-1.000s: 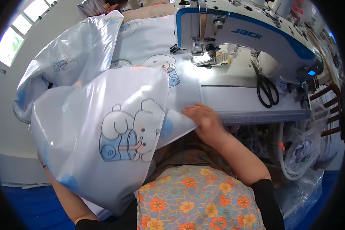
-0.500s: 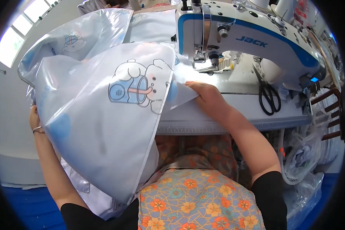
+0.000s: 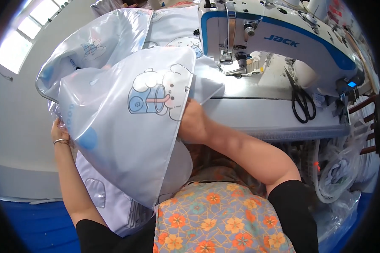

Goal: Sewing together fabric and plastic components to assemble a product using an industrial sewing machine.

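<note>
1. Locate the sheet. I see the glossy white sheet [image 3: 114, 137], printed with a cartoon dog and a blue cup, in a large raised fold left of the sewing machine [image 3: 278, 40]. Its far part reaches back across the work table [image 3: 266, 111]; its near point hangs over the front edge, toward the floral apron [image 3: 219, 219].
2. Check the left hand [image 3: 60, 131]. It is at the sheet's left edge, a bracelet [image 3: 61, 141] on the wrist. Some fingers are hidden, so I cannot tell how firmly it is closed.
3. Check the right hand [image 3: 193, 121]. It meets the sheet's right edge just below the printed dog. Its fingertips are behind the sheet; I cannot tell whether it grips.
4. Note the pale pointed corner [image 3: 211, 89]. It shows past the sheet's right edge, beyond the right hand and near the presser foot [image 3: 236, 71].
5. Note the black scissors [image 3: 303, 105]. They lie on the table, well right of both hands, blades pointing away from the operator.
6. Note the pale layered fabric [image 3: 109, 196]. I observe it below the sheet, beside the left forearm.
</note>
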Action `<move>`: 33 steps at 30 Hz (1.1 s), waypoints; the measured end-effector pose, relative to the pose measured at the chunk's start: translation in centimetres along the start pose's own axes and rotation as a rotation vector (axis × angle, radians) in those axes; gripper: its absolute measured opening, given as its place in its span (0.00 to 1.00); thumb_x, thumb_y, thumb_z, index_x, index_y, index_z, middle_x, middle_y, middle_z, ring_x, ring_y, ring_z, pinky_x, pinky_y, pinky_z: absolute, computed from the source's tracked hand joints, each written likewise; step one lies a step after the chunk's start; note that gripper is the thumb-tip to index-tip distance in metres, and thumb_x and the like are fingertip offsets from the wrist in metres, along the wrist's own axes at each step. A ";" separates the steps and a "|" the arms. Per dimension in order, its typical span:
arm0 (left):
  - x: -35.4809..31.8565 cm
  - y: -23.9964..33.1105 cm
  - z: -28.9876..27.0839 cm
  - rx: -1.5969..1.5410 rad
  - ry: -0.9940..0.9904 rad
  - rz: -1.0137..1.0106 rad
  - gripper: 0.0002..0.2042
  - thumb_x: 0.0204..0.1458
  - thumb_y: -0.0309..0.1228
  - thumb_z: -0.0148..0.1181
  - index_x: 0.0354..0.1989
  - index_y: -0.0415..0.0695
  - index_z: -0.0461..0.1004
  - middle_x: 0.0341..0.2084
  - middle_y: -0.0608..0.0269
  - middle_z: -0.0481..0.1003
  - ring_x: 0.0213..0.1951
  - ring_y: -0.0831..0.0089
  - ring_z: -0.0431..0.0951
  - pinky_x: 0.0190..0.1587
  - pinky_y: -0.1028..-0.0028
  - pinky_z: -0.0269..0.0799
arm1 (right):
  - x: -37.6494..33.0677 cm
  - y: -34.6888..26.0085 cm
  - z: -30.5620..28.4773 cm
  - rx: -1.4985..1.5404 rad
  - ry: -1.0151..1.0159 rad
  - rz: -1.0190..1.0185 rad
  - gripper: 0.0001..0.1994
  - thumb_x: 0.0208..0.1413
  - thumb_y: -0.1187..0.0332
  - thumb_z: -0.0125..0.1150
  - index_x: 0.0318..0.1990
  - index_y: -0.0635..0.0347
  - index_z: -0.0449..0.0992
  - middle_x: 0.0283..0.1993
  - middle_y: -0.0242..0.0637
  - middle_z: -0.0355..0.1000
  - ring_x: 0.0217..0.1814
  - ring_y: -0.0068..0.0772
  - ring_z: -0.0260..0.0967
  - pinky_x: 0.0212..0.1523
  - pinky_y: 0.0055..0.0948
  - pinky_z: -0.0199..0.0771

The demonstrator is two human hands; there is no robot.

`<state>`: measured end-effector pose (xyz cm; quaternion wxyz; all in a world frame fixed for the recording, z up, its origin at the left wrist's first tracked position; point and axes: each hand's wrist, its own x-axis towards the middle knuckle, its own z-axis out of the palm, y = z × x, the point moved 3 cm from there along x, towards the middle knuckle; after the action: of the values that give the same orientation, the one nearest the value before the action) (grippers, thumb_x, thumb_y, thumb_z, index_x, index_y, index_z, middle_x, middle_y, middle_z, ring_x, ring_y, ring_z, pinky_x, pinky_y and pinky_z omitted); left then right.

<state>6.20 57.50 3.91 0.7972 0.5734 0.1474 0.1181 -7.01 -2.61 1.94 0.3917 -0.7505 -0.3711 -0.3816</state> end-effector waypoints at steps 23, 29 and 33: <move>-6.4 -3.0 -0.6 0.020 0.134 -0.072 0.17 0.68 0.33 0.36 0.51 0.33 0.68 0.42 0.48 0.77 0.40 0.60 0.81 0.44 0.62 0.84 | -8.1 -0.8 -9.6 0.222 -0.311 0.370 0.20 0.41 0.73 0.68 0.46 0.59 0.78 0.45 0.41 0.80 0.49 0.46 0.78 0.52 0.44 0.78; -6.1 -3.2 1.4 -0.129 0.103 -0.010 0.16 0.68 0.32 0.38 0.53 0.32 0.65 0.41 0.46 0.77 0.40 0.59 0.81 0.40 0.63 0.85 | -6.4 1.3 -10.7 0.088 -0.386 0.322 0.18 0.42 0.75 0.66 0.45 0.62 0.79 0.45 0.44 0.79 0.51 0.48 0.77 0.57 0.43 0.75; -5.4 -3.7 2.1 -0.064 0.105 0.066 0.15 0.68 0.31 0.38 0.53 0.32 0.65 0.43 0.45 0.77 0.41 0.56 0.81 0.40 0.62 0.84 | -5.6 2.9 -11.2 0.051 -0.426 0.285 0.19 0.44 0.75 0.65 0.47 0.63 0.79 0.48 0.46 0.79 0.53 0.48 0.77 0.60 0.42 0.74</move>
<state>2.03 52.52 1.57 0.8021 0.5450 0.1661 0.1791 -10.10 -15.05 0.75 0.3735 -0.8485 -0.3453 -0.1462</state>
